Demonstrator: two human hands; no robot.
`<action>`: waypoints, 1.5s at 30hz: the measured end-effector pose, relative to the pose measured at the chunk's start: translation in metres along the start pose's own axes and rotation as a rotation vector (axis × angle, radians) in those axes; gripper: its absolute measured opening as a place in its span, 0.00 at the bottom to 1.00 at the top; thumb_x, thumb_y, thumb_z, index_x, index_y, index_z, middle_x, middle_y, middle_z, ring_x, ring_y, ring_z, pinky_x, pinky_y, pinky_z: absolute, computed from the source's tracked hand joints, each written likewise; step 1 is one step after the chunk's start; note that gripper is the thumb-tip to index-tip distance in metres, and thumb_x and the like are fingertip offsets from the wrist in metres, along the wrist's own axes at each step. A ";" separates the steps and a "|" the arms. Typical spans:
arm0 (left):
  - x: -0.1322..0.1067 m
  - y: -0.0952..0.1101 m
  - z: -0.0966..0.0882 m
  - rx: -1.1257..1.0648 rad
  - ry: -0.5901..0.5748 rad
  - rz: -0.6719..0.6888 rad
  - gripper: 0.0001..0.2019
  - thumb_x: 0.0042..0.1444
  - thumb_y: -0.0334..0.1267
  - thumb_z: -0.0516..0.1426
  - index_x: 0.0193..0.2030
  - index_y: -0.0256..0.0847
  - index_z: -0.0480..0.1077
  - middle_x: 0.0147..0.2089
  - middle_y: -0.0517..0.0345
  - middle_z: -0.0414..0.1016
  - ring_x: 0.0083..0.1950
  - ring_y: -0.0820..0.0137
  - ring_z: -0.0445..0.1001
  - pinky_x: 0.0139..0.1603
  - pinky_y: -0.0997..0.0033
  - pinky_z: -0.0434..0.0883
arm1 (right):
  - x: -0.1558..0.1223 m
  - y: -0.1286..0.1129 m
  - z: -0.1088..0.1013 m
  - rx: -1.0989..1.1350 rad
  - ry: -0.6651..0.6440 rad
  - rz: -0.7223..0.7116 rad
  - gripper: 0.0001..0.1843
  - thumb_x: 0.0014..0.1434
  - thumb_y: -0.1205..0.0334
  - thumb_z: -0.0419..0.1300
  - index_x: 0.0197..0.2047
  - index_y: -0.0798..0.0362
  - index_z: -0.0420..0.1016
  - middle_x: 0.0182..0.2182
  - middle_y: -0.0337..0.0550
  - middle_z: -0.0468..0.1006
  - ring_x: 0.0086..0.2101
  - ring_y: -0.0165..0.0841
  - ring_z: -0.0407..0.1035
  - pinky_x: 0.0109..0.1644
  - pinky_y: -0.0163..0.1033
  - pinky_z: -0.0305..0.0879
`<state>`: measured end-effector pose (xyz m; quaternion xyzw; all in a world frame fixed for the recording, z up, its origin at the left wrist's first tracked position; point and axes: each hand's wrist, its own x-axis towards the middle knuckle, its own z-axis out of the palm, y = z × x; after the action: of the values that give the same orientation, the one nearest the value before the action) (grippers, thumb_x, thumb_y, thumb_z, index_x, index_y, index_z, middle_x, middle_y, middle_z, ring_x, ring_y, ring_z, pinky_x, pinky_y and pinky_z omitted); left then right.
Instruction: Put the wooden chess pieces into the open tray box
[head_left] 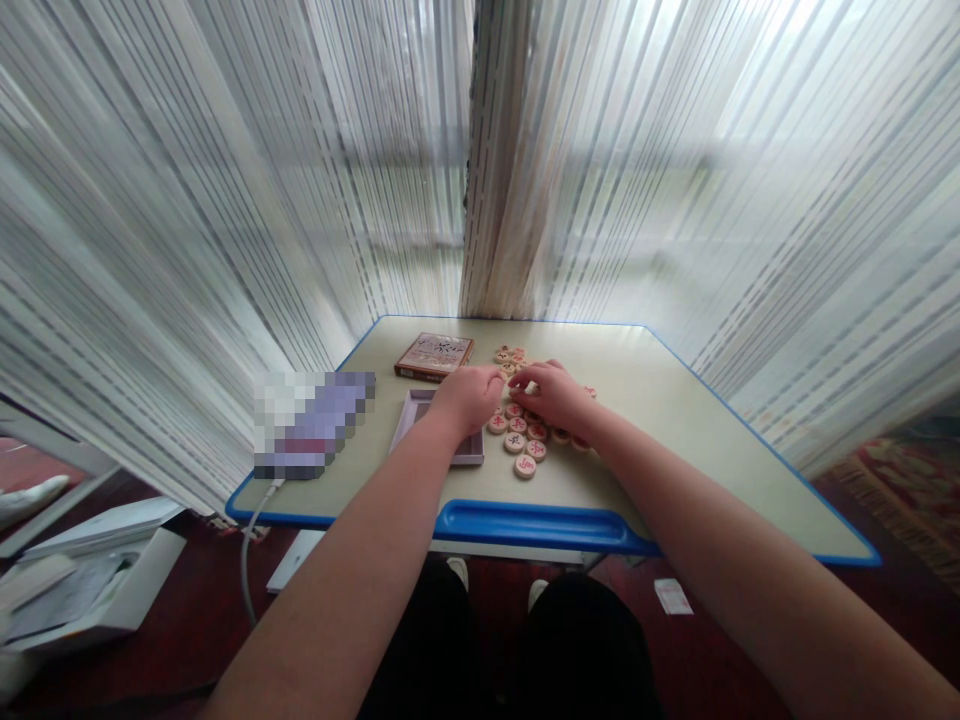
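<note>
Round wooden Chinese chess pieces (514,442) with red or dark characters lie in a loose cluster on the table. My left hand (472,395) is at the cluster's left side, over the open box tray (471,460), with its fingers curled closed; what they hold, if anything, is hidden. Among the pieces, my right hand (553,392) has its fingers bent and drawn together, its fingertips close to the left hand; I cannot make out anything between them. More pieces (504,354) sit just beyond both hands, and some are partly covered by the right hand.
A brown box lid (435,354) with dark writing lies behind the tray. At the left edge is a purplish, pixelated device (322,425) with a white cable (246,560). The table (675,440) has a blue rim and a blue front trough (532,522). Sheer curtains (300,180) hang behind.
</note>
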<state>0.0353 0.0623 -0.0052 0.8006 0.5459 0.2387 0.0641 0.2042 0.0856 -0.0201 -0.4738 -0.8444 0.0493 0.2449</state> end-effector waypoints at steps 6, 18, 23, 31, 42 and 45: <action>-0.001 0.001 -0.001 0.068 -0.036 0.011 0.17 0.56 0.36 0.46 0.37 0.41 0.76 0.38 0.53 0.79 0.42 0.66 0.74 0.45 0.69 0.68 | -0.002 0.000 -0.002 0.023 -0.015 -0.016 0.09 0.50 0.66 0.62 0.35 0.48 0.81 0.35 0.40 0.80 0.42 0.37 0.66 0.51 0.42 0.62; -0.001 0.001 -0.001 0.070 -0.049 0.015 0.17 0.57 0.36 0.45 0.37 0.41 0.76 0.38 0.52 0.79 0.42 0.64 0.74 0.44 0.68 0.68 | -0.005 -0.006 -0.013 -0.028 -0.181 -0.020 0.17 0.53 0.71 0.55 0.39 0.46 0.81 0.37 0.40 0.81 0.44 0.37 0.70 0.58 0.45 0.58; -0.001 0.002 -0.002 0.092 -0.057 0.018 0.17 0.57 0.36 0.45 0.37 0.40 0.76 0.38 0.51 0.79 0.41 0.64 0.75 0.44 0.67 0.68 | -0.005 -0.007 -0.010 -0.055 -0.150 -0.016 0.16 0.55 0.67 0.56 0.45 0.47 0.80 0.37 0.43 0.81 0.39 0.37 0.71 0.57 0.46 0.59; 0.001 0.001 0.001 0.065 -0.063 0.037 0.18 0.57 0.36 0.44 0.38 0.40 0.76 0.40 0.52 0.79 0.44 0.64 0.75 0.48 0.67 0.69 | -0.005 -0.008 -0.013 -0.091 -0.124 0.051 0.13 0.51 0.67 0.59 0.39 0.47 0.81 0.34 0.42 0.80 0.45 0.40 0.67 0.51 0.43 0.64; 0.003 0.000 0.008 0.015 -0.163 -0.003 0.24 0.65 0.44 0.39 0.62 0.39 0.60 0.63 0.51 0.63 0.65 0.63 0.60 0.66 0.54 0.52 | -0.005 -0.007 -0.018 -0.084 -0.140 0.003 0.11 0.54 0.63 0.57 0.34 0.51 0.81 0.33 0.42 0.81 0.41 0.37 0.68 0.52 0.40 0.61; 0.002 0.000 0.007 -0.020 -0.126 0.020 0.23 0.65 0.44 0.39 0.58 0.40 0.65 0.59 0.51 0.69 0.61 0.64 0.66 0.63 0.61 0.59 | -0.006 -0.008 -0.018 -0.093 -0.113 0.020 0.11 0.54 0.63 0.57 0.34 0.52 0.81 0.33 0.43 0.80 0.40 0.37 0.68 0.50 0.40 0.61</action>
<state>0.0388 0.0656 -0.0110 0.8188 0.5302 0.1939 0.1041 0.2089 0.0739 -0.0037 -0.4898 -0.8534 0.0391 0.1740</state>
